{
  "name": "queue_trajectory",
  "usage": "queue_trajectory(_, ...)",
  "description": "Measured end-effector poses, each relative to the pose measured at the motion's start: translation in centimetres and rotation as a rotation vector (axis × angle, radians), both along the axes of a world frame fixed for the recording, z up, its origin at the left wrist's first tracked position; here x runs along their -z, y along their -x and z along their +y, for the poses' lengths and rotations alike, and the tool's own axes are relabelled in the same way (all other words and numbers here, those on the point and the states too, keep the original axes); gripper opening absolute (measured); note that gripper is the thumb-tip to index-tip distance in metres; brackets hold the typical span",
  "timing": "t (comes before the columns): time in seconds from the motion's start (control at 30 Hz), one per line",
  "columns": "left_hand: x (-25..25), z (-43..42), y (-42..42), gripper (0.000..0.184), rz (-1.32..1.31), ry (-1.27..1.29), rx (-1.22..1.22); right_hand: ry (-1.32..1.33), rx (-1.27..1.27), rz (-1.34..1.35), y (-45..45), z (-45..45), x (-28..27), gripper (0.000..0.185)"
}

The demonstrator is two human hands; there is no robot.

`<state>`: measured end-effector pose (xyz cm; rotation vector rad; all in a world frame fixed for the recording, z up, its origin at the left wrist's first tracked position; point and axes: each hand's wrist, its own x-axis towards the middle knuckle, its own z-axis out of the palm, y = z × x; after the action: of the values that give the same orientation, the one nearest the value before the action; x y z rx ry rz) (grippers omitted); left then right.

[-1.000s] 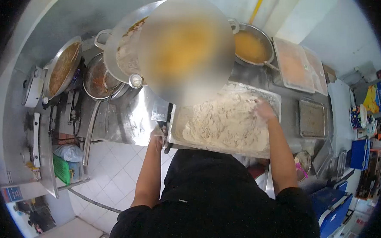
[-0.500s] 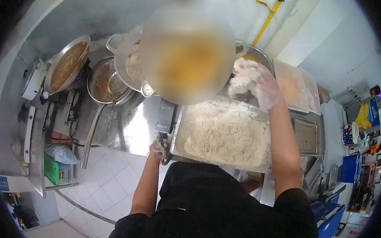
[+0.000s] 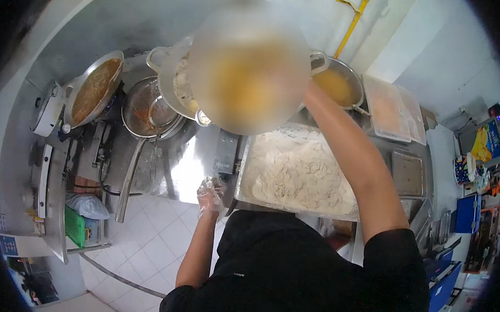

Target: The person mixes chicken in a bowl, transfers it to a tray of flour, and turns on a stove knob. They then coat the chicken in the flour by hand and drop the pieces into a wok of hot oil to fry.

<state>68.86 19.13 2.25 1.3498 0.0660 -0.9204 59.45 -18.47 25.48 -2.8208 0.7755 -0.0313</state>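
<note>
Left hand (image 3: pixel 210 194): mine, in a clear glove (image 3: pixel 216 199) with pale bits, fingers at the bench's (image 3: pixel 184 172) front edge, spread and contents not readable; right hand (image 3: pixel 292 79): mine, extended to the large pan (image 3: pixel 164 79), fingers lost in blur, so I cannot tell their state. Large pan: behind the flour tray (image 3: pixel 243 172), pale matter at its visible left side; some seems in already, total unclear. Flour (image 3: pixel 300 170): covering most of the tray, apparently plenty left.
</note>
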Motion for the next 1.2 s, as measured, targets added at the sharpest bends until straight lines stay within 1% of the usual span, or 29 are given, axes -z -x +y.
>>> queue_trajectory(0.07,-0.8,0.1,0.6,0.024,-0.006,0.023,0.017,-0.082,0.131,-0.352,1.9,-0.3,-0.5,0.021)
queue_trajectory(0.13,-2.4,0.0,1.8,0.022,-0.019,-0.002,0.012,0.041,0.162,-0.403,5.5,2.5,-4.4,0.017)
queue_trajectory(0.17,-3.4,-0.2,2.5,0.022,-0.029,0.033,0.024,0.107,0.174,-0.429,7.4,4.0,-5.2,0.016)
queue_trajectory(0.23,-5.0,-0.8,3.8,0.021,-0.051,0.114,0.041,0.156,0.241,-0.177,10.7,6.4,-3.6,0.015)
queue_trajectory(0.27,-4.5,-1.3,4.0,0.016,-0.171,0.154,0.113,0.134,0.204,-0.069,12.4,7.5,-0.9,0.013)
queue_trajectory(0.3,-4.0,-1.8,4.3,0.010,-0.291,0.197,0.174,0.111,0.168,0.038,13.7,8.5,3.8,0.013)
queue_trajectory(0.33,-4.2,-3.1,5.3,0.007,-0.475,0.207,0.204,-0.017,0.167,0.254,14.0,9.3,9.7,0.014)
queue_trajectory(0.37,-4.4,-4.1,6.2,0.005,-0.661,0.214,0.241,-0.265,0.162,0.396,14.7,12.0,12.8,0.041)
queue_trajectory(0.4,-5.5,-4.9,6.8,0.006,-0.352,0.179,0.310,-0.222,0.201,0.533,15.0,15.8,15.4,0.072)
queue_trajectory(0.43,-5.8,-5.8,7.3,0.005,-0.531,0.191,0.371,-0.132,0.014,0.616,15.6,16.6,20.8,0.076)
queue_trajectory(0.47,-6.0,-6.5,7.8,0.004,-0.709,0.203,0.429,-0.119,-0.028,0.603,15.8,17.2,22.5,0.075)
queue_trajectory(0.5,-6.1,-7.1,8.1,0.004,-0.887,0.216,0.480,-0.106,-0.070,0.589,15.6,18.0,22.4,0.074)
queue_trajectory(0.53,-4.0,-7.4,8.1,0.006,-0.871,0.158,0.537,-0.172,0.033,0.484,15.4,18.8,22.4,0.067)
queue_trajectory(0.57,-4.2,-7.5,8.4,0.005,-0.891,0.118,0.557,-0.240,0.134,0.378,15.3,19.5,21.5,0.061)
queue_trajectory(0.63,-5.2,-7.8,8.9,0.004,-0.937,0.040,0.613,-0.295,0.189,0.294,15.7,18.8,26.6,0.045)
queue_trajectory(0.7,-4.9,-8.0,9.2,0.003,-0.882,0.091,0.570,-0.326,0.183,0.247,15.7,17.9,25.8,0.035)
queue_trajectory(0.77,-4.6,-8.2,9.4,0.006,-0.825,0.141,0.512,-0.340,0.099,0.248,16.4,16.7,24.0,0.027)
queue_trajectory(0.87,-5.5,-8.2,9.2,0.007,-0.885,0.105,0.546,-0.308,0.138,0.219,17.2,12.9,29.1,0.028)
queue_trajectory(0.97,-4.8,-8.2,9.1,0.005,-0.771,0.139,0.535,-0.499,0.233,0.068,19.0,11.4,22.5,0.026)
queue_trajectory(1.07,-6.3,-8.3,9.7,0.003,-0.810,0.087,0.595,-0.437,0.117,0.154,20.9,9.8,22.0,0.023)
queue_trajectory(1.17,-7.7,-8.7,9.6,0.005,-0.900,0.103,0.726,-0.507,0.124,0.125,21.0,8.4,19.2,0.033)
queue_trajectory(1.2,-7.0,-9.1,9.0,0.010,-0.911,0.114,0.858,-0.425,0.062,0.132,20.8,8.3,17.3,0.031)
